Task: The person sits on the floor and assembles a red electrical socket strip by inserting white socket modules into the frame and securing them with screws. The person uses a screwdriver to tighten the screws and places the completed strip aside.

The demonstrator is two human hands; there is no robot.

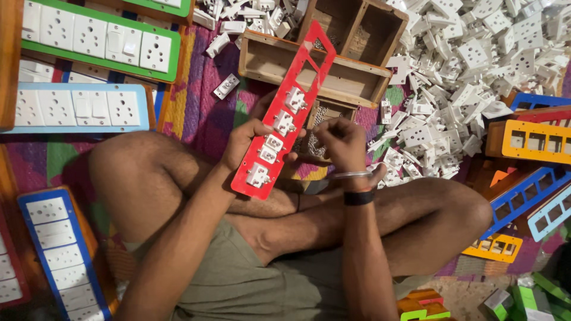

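Patterned woven mat (pixel 196 113) underfoot — left hand (pixel 241 142) grips a flat red plastic switch-plate frame (pixel 285 113) fitted with white sockets; right hand (pixel 342 139) fisted beside it, contents unclear — wooden tray (pixel 309 74) behind

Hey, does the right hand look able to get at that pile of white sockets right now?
Probably yes. The right hand is closed beside the red plate, and the pile of white sockets lies just to its right on the mat, with nothing between them.
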